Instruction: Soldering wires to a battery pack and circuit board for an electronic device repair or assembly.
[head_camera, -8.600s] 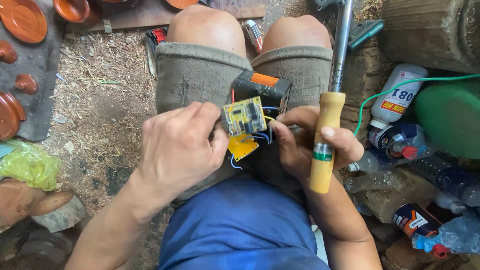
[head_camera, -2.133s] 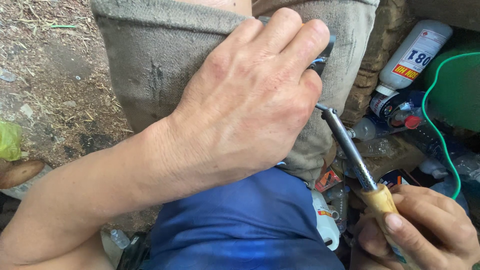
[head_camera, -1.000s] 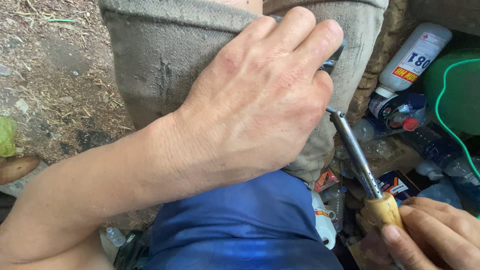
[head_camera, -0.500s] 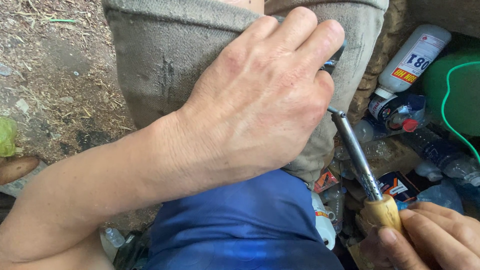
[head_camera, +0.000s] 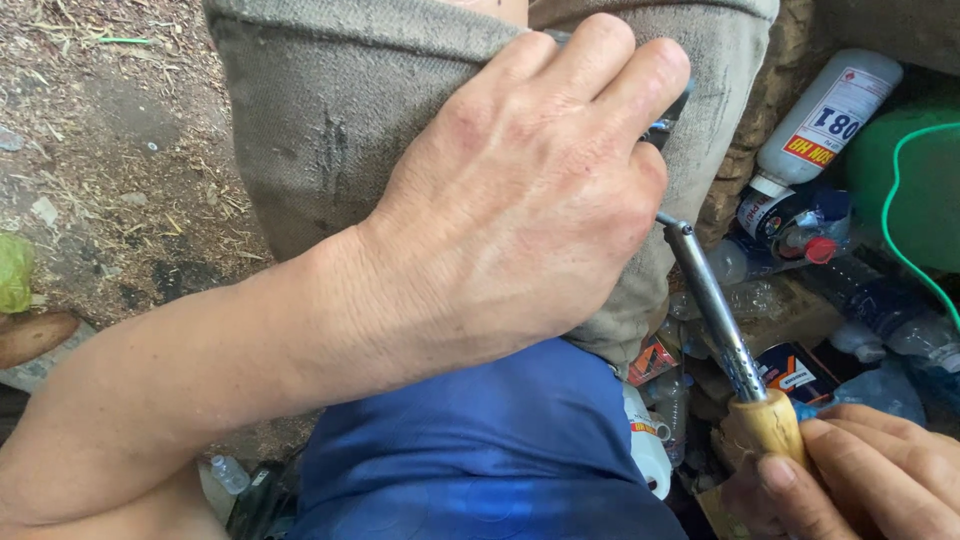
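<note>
Dirt floor (head_camera: 110, 180), bottles (head_camera: 820, 120) piled right. Left hand (head_camera: 520, 210) covered the lap, grip unclear; right hand (head_camera: 870, 480) fingers clenched soldering iron (head_camera: 725, 340).

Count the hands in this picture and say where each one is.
2. The left hand lies across the lap, covering something dark under its fingertips. The right hand, at the lower right corner, grips the wooden handle of a soldering iron. No other hands show.

A white bottle (head_camera: 826, 112) with a white, red and yellow label lay at the top right. A small orange and white packet (head_camera: 655, 358) sat lower down.
</note>
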